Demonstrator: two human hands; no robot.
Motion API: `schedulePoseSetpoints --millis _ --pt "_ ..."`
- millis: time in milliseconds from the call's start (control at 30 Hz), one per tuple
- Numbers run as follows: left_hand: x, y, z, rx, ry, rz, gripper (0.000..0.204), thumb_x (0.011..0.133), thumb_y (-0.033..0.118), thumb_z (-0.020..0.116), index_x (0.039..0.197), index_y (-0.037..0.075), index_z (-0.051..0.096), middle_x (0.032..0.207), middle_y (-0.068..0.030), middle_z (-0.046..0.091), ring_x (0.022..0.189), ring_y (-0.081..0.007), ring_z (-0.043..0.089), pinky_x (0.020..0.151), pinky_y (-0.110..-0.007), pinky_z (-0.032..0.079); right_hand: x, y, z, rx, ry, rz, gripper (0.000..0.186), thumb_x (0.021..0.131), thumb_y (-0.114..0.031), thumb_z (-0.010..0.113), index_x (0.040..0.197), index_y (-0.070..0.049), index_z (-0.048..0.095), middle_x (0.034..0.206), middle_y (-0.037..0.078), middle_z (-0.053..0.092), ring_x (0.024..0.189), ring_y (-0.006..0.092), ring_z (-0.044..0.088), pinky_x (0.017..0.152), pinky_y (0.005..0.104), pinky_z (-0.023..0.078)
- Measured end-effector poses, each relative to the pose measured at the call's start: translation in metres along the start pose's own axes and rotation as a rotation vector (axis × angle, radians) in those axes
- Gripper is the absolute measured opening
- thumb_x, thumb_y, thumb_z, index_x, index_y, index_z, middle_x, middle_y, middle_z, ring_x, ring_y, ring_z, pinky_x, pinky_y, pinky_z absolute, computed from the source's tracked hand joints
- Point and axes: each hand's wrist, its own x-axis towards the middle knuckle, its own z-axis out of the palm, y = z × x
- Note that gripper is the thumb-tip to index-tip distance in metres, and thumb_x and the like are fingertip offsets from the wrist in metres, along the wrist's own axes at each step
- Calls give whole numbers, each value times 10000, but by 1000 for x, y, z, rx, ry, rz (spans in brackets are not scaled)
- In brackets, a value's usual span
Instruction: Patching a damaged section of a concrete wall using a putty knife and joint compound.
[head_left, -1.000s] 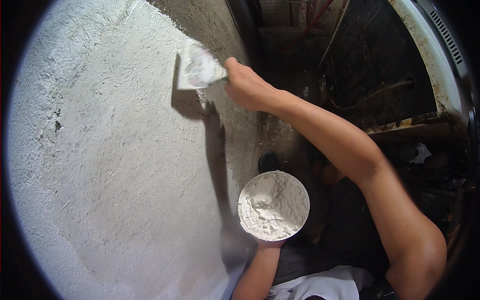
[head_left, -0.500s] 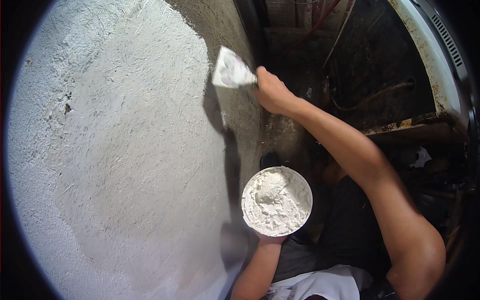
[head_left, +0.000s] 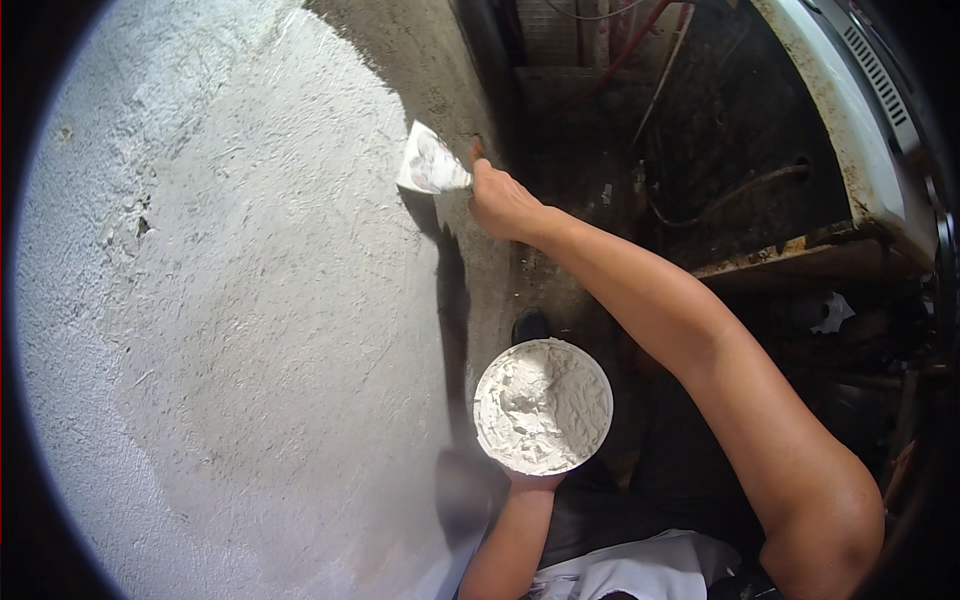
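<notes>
My right hand [head_left: 503,203] is closed round the handle of a putty knife [head_left: 432,166]. White paste smears its broad blade, which is at the wall, by the edge of the whitish coated area [head_left: 270,260]; whether it touches is hard to tell. Low in front of me, my left hand [head_left: 537,482] holds up a round white tub [head_left: 480,436] from beneath, its fingers mostly hidden. Thick white paste [head_left: 535,400] fills the tub, its surface lumpy and partly in shadow.
Bare grey-brown wall [head_left: 425,60] borders the coating. At the right stands a rusty-edged white appliance [head_left: 880,190] with a dark panel and a hanging cable. My dark shoe [head_left: 531,323] shows on the floor behind the tub. A small chipped hole [head_left: 143,225] marks the wall's left.
The putty knife and my right hand have moved left and slightly down, bringing the blade over the coating's edge. In the picture, the tub sits slightly farther left.
</notes>
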Motion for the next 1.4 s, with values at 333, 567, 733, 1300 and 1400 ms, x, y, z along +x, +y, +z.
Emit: schedulePoseSetpoints --millis 333,567,733,1300,1400 --pt "-13 1 20 -55 -88 43 725 1039 637 289 1588 168 357 1631 -108 355 1482 -340 372 1210 -545 328 -46 -77 -49 173 71 -239 252 894 -72 551 1058 77 429 991 364 638 1013 544 609 852 569 477" --pt "-20 -13 25 -49 -95 42 727 1036 637 300 1590 169 361 1634 -109 358 1499 -348 341 1226 -557 288 -53 -43 -8 -40 154 -190 184 907 -86 537 1032 25 460 1029 318 638 995 517 613 844 608 481" --pt "-28 -35 9 -408 -116 -31 783 999 703 299 1567 175 406 1608 -103 405 1482 -353 369 1214 -550 317 -75 8 -39 -334 75 -39 158 947 -62 460 1086 -11 517 1112 219 649 1065 414 635 869 556 482" --pt "-44 -15 4 -92 -12 113 761 1005 688 307 1573 189 395 1617 -92 392 1470 -356 392 1213 -570 316 -196 13 -66 746 -115 -8 225 882 -48 549 1088 8 619 788 87 664 588 144 572 548 289 468" --pt "-42 -1 -6 -196 -107 55 763 1005 688 314 1574 185 393 1621 -97 383 1475 -352 384 1216 -566 311 -195 16 -49 1063 -248 136 250 903 -70 516 1110 -5 640 790 79 665 593 122 574 542 272 470"
